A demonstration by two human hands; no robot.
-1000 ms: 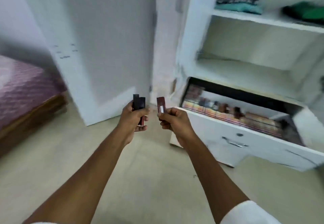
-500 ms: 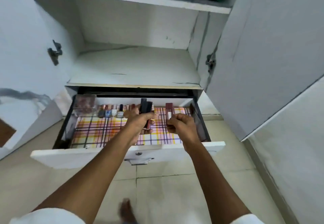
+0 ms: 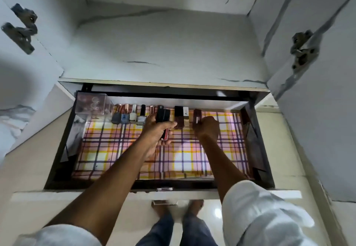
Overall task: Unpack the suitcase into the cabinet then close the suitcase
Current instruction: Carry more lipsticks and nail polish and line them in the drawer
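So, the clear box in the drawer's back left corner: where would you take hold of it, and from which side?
Grip the clear box across its two side walls near the top, coming straight down from above. It sits tight in the corner of the drawer, so the back and left faces are blocked, and bottles crowd its right side. The walls look flat and upright.

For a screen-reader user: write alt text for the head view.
Two hands reach into an open white drawer lined with plaid paper: the left hand grips black cosmetic tubes, the right hand stands a maroon lipstick tube beside a back row of nail-polish bottles.
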